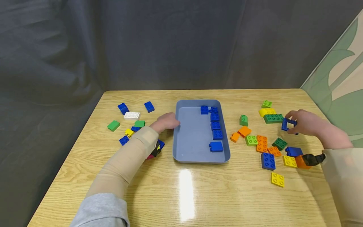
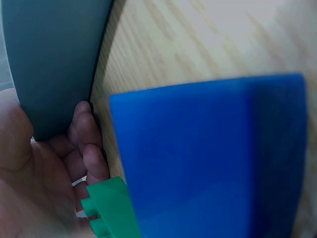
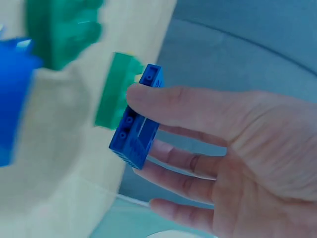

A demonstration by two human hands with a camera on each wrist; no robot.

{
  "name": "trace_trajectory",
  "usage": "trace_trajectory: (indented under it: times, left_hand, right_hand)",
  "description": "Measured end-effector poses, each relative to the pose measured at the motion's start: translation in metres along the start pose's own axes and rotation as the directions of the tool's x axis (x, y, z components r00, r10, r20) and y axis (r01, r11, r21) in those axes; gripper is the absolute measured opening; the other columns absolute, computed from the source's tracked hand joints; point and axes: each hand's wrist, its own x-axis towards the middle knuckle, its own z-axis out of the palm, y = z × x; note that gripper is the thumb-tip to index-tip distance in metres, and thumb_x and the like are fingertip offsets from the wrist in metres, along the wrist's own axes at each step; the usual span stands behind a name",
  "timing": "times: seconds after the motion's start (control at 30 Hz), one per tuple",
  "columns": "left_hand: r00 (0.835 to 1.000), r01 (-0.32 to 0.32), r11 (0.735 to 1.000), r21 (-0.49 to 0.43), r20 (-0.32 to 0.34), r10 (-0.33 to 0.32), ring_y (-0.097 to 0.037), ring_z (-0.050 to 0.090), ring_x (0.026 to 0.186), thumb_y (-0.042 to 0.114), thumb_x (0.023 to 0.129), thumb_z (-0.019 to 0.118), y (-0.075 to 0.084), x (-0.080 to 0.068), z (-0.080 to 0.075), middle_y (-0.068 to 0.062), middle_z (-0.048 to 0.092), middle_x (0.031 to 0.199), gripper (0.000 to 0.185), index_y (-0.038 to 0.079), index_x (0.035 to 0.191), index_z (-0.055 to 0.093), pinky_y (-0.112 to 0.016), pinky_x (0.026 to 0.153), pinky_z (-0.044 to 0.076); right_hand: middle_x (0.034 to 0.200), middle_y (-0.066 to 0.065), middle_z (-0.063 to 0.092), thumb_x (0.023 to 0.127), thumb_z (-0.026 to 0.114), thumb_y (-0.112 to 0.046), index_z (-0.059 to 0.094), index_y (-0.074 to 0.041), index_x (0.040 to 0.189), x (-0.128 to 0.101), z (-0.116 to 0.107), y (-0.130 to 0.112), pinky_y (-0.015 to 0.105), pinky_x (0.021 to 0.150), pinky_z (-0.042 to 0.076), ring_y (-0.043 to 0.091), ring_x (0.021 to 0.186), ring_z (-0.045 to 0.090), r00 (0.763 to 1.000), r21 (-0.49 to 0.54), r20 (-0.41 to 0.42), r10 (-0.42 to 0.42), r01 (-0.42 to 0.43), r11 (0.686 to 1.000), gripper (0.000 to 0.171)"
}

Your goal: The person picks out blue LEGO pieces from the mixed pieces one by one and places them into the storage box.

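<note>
My left hand [image 1: 166,122] grips the left wall of a grey-blue tray [image 1: 176,138]; in the left wrist view the thumb and the curled fingers lie on opposite sides of the tray wall [image 2: 54,59]. Inside the tray, several blue bricks [image 1: 215,126] line its right side. Over the right part of the table, my right hand [image 1: 307,123] pinches a blue window-frame brick [image 1: 285,124] between thumb and fingers. The right wrist view shows the hollow side of this frame brick [image 3: 133,131], with a green brick [image 3: 113,91] behind it.
Right of the tray lie orange [image 1: 262,143], green [image 1: 273,118], yellow [image 1: 277,179] and blue bricks [image 1: 268,161]. On the left are a white brick [image 1: 131,115], more blue bricks [image 1: 149,106] and a green one [image 1: 113,125]. A dark curtain [image 1: 170,47] hangs behind the table.
</note>
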Motion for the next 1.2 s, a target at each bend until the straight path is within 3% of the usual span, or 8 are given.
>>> trace_trajectory:
  times: [0.4,0.8,1.2]
  left_hand:
    - [1.000,0.025,1.000,-0.008,0.008,-0.025,-0.018,0.044,0.062,0.017,0.092,0.049,0.004,-0.004,-0.002,-0.004,0.046,0.068,0.023,0.011,0.071,0.046,-0.029,0.058,0.035]
    - [1.000,0.016,1.000,0.001,0.002,-0.016,-0.018,0.043,0.062,0.017,0.091,0.050,0.004,-0.004,-0.001,-0.003,0.045,0.068,0.022,0.012,0.071,0.045,-0.029,0.058,0.034]
    - [1.000,0.013,1.000,0.011,-0.002,-0.013,-0.018,0.045,0.063,0.017,0.092,0.050,0.003,-0.003,-0.001,-0.003,0.045,0.069,0.021,0.011,0.072,0.046,-0.029,0.059,0.035]
  right_hand:
    - [0.104,0.030,0.052,0.076,0.081,-0.012,0.053,0.011,0.118,0.025,-0.035,-0.060,0.057,0.077,0.047,0.040,0.087,0.056,0.995,-0.140,-0.065,-0.078,0.068,0.988,0.056]
    - [0.103,0.022,0.055,0.079,0.080,-0.020,0.055,0.005,0.122,0.056,-0.029,-0.124,0.052,0.077,0.049,0.033,0.085,0.057,0.986,-0.170,-0.084,-0.147,0.131,0.977,0.055]
    - [0.108,0.020,0.055,0.080,0.079,-0.020,0.056,0.003,0.123,0.079,-0.025,-0.160,0.050,0.081,0.049,0.033,0.090,0.059,0.975,-0.174,-0.073,-0.209,0.194,0.965,0.054]
